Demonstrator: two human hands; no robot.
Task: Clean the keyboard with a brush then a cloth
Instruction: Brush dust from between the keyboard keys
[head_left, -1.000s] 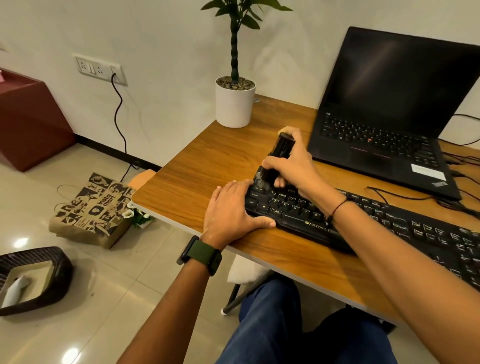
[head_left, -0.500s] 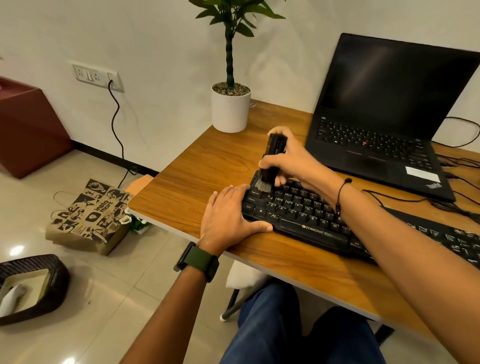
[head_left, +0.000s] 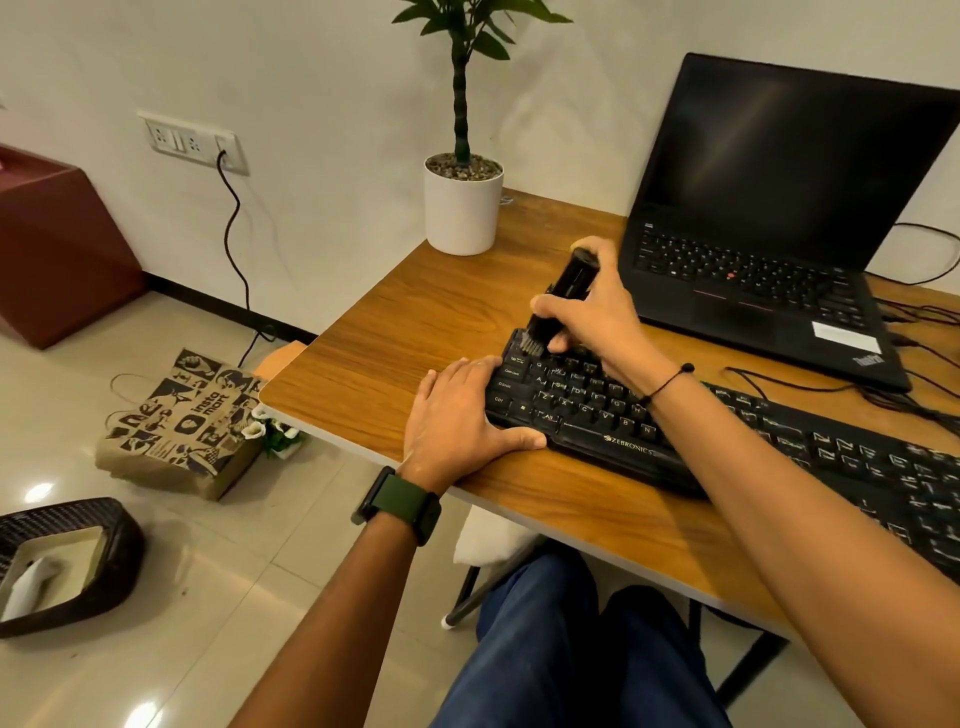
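1. Black brush (head_left: 563, 299) is in the right hand (head_left: 592, 312), fingers and thumb wrapped round the barrel; it stands tilted, bristles down on the top-left keys of the keyboard (head_left: 623, 415).
2. Keyboard lies diagonally along the tabletop's (head_left: 415, 332) front edge, its left end near the front-left corner and its right end running out of view.
3. Left hand (head_left: 457, 415) lies flat, fingers straight, on the wood against the keyboard's left end, thumb along its front edge. Holds nothing, just braces. Good, leave it there so the board can't skate.
4. Judgement: brushing has only covered the left end; most rows to the right look pending.
5. Work row by row, left to right, with short flicks toward the left edge, away from the laptop (head_left: 769, 249) just behind.
6. Use light pressure: bristle tips into the gaps, not mashing the keycaps.
7. Risk: cables (head_left: 810, 384) between keyboard and laptop could snag the wrist.
8. No cloth visible on the tabletop; cloth pass not yet started.
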